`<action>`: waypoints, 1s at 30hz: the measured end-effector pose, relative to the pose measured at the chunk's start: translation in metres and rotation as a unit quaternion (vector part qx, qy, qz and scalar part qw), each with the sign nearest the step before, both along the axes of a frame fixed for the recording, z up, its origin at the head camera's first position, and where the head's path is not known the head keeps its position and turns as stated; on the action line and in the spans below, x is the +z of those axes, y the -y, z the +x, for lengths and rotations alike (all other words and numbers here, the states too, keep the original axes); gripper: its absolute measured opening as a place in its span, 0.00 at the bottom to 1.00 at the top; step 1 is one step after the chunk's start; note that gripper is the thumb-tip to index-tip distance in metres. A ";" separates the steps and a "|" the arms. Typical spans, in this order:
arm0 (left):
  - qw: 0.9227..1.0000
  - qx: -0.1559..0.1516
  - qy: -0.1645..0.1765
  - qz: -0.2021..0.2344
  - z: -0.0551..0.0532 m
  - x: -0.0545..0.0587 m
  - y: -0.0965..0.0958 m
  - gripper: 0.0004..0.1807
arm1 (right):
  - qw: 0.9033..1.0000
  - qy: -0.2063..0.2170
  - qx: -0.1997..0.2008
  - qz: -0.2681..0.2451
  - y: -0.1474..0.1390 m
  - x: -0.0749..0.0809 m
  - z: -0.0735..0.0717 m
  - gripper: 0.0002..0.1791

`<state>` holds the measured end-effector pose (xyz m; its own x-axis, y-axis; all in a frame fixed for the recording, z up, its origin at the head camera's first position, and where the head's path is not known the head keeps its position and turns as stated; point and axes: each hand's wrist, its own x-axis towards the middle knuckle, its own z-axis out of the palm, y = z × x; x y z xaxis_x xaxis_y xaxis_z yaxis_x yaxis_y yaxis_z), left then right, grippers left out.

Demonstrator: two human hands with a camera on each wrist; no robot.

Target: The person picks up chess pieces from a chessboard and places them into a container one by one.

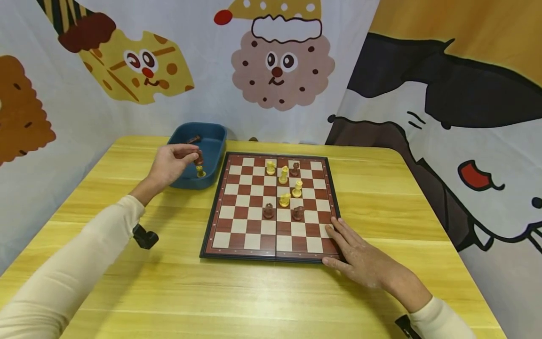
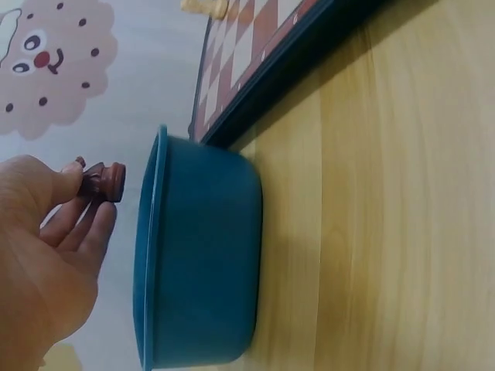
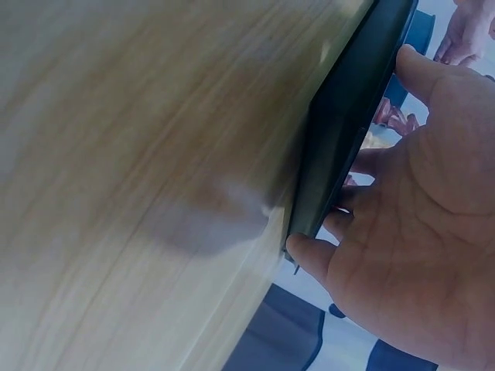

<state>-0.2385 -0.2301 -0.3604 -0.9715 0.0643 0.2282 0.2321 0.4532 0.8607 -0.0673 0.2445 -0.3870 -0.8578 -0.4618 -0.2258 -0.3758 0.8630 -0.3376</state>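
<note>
My left hand (image 1: 169,162) pinches a dark brown chess piece (image 2: 106,182) between thumb and fingertips over the blue bin (image 1: 190,182). Its round base points away from the palm, and the thumb covers part of its top. Inside the bin a yellow chess piece (image 1: 201,173) and a brown one (image 1: 194,139) show. My right hand (image 1: 364,259) rests at the near right corner of the chessboard (image 1: 254,254), fingers extended along its right edge and thumb at the front edge. In the right wrist view, fingertips touch the board's dark side (image 3: 332,147).
Several yellow and brown pieces stand on the board, among them a yellow one (image 1: 297,189) and a brown one (image 1: 268,211). The wooden table (image 1: 237,296) carries board and bin. A printed cloth (image 1: 279,122) hangs behind the table.
</note>
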 end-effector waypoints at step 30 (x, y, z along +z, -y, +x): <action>0.995 -0.076 -0.006 0.068 0.014 -0.002 -0.025 0.21 | 1.000 -0.002 -0.004 0.003 -0.001 -0.001 0.000 0.49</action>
<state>-0.2244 -0.2047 -0.3619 -0.9499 0.1785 0.2564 0.3000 0.2912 0.9084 -0.0677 0.2452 -0.3882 -0.8621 -0.4542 -0.2245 -0.3707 0.8675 -0.3316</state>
